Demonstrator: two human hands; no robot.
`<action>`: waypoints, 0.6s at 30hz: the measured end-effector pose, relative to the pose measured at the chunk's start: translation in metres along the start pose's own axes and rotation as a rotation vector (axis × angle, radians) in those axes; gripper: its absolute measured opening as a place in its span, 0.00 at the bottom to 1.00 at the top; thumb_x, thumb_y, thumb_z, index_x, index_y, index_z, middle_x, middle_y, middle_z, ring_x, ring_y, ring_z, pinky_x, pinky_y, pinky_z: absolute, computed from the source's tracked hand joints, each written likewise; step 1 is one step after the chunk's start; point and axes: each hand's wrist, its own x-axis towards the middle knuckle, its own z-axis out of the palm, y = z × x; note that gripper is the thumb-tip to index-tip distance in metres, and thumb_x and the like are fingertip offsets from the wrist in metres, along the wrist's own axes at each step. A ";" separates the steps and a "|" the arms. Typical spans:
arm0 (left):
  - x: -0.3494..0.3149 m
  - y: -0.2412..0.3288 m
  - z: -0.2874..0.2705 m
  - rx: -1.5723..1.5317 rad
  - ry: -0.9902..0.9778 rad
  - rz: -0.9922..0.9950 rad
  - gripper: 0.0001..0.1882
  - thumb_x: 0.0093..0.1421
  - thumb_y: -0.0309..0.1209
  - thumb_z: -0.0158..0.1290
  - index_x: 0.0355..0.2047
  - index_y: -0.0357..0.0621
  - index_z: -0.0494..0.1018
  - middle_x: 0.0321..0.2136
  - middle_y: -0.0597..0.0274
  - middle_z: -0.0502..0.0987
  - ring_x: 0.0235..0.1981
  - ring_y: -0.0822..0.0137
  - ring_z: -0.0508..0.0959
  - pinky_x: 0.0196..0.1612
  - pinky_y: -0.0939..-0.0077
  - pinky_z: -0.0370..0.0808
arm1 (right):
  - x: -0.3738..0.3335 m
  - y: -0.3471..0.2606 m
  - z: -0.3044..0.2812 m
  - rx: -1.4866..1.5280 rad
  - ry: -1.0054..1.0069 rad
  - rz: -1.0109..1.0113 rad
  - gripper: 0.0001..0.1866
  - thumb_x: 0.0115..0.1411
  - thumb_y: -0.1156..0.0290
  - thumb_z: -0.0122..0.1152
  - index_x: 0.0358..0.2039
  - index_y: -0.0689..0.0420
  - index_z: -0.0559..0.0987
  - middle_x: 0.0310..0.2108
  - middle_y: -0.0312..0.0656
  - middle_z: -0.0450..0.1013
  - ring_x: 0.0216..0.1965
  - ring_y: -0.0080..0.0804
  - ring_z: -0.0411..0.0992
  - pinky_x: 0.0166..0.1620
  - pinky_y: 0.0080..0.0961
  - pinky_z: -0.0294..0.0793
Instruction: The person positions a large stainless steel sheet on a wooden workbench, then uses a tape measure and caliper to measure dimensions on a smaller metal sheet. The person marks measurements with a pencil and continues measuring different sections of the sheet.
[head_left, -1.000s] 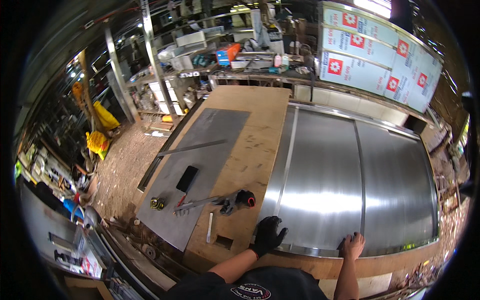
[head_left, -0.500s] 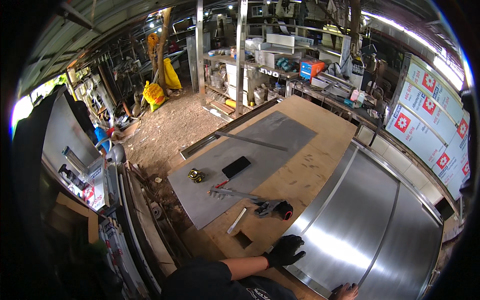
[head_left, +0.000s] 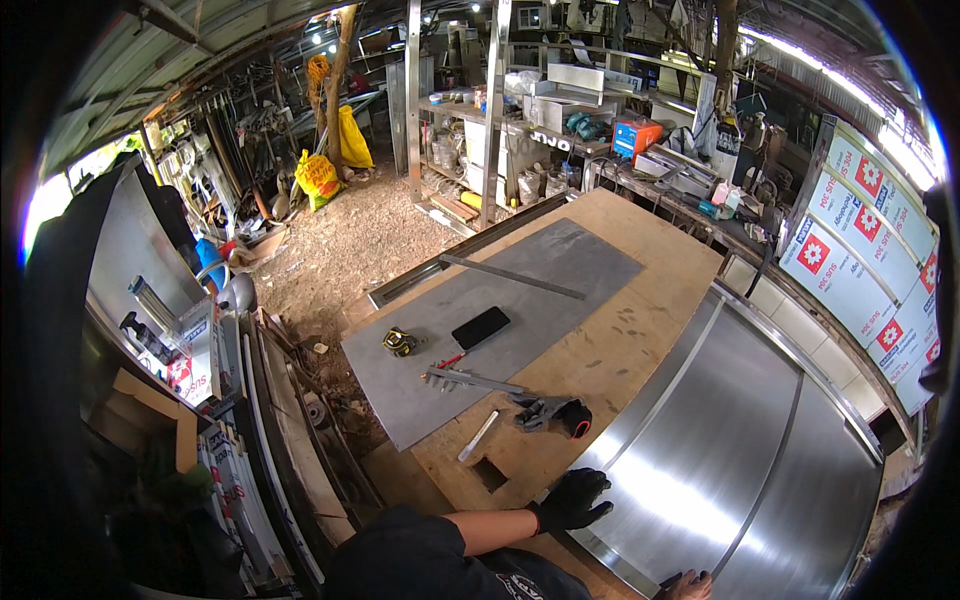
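Observation:
My left hand (head_left: 572,500), in a black glove, rests on the near left edge of a large brushed metal panel (head_left: 690,420), its fingers stretched out. Two narrow metal strips run lengthwise over the panel. At the lower rim of the view my right hand (head_left: 690,586), bare, is at the panel's near edge, by the end of the darker strip (head_left: 765,485). Its fingers are curled, and a small dark thing by them is too little to make out. Closest to my left hand on the wooden board (head_left: 640,330) lie a dark grey glove (head_left: 548,413) and a slim white stick-like piece (head_left: 479,436).
A grey sheet (head_left: 560,265) on the board bears a black phone (head_left: 480,329), a yellow-black tape measure (head_left: 399,342), a red pen-like tool (head_left: 449,361) and a flat metal bar (head_left: 515,276). A square hole (head_left: 490,474) pierces the board. A cluttered workbench (head_left: 660,190) stands behind.
The view has shifted slightly, so the surroundings sit a little farther right. My left hand stays on the panel's edge; my right hand has dropped slightly lower in view.

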 end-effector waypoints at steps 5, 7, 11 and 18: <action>0.000 0.000 0.001 0.017 0.024 0.015 0.19 0.60 0.43 0.60 0.43 0.41 0.73 0.40 0.51 0.75 0.44 0.49 0.75 0.48 0.54 0.71 | -0.004 -0.008 -0.009 -0.043 -0.005 0.002 0.27 0.64 0.50 0.57 0.52 0.60 0.81 0.49 0.57 0.77 0.53 0.55 0.72 0.58 0.47 0.69; -0.001 0.001 0.001 0.015 0.036 0.018 0.19 0.60 0.42 0.60 0.43 0.41 0.73 0.40 0.51 0.75 0.45 0.49 0.74 0.48 0.53 0.71 | -0.005 -0.014 -0.015 -0.029 -0.038 0.036 0.28 0.64 0.50 0.57 0.52 0.61 0.80 0.50 0.57 0.77 0.54 0.56 0.72 0.59 0.47 0.69; -0.002 -0.001 0.002 0.002 0.053 0.017 0.19 0.60 0.42 0.60 0.43 0.41 0.73 0.40 0.51 0.74 0.45 0.49 0.74 0.48 0.53 0.71 | -0.012 -0.027 -0.024 -0.049 -0.054 0.039 0.29 0.64 0.50 0.56 0.54 0.61 0.79 0.51 0.58 0.76 0.54 0.56 0.73 0.59 0.47 0.70; 0.003 0.004 -0.003 0.009 0.033 0.009 0.19 0.60 0.43 0.60 0.43 0.41 0.73 0.40 0.52 0.75 0.44 0.50 0.75 0.48 0.53 0.71 | -0.001 0.004 -0.002 0.154 -0.112 0.078 0.32 0.64 0.46 0.55 0.57 0.61 0.77 0.55 0.58 0.75 0.58 0.57 0.71 0.61 0.47 0.69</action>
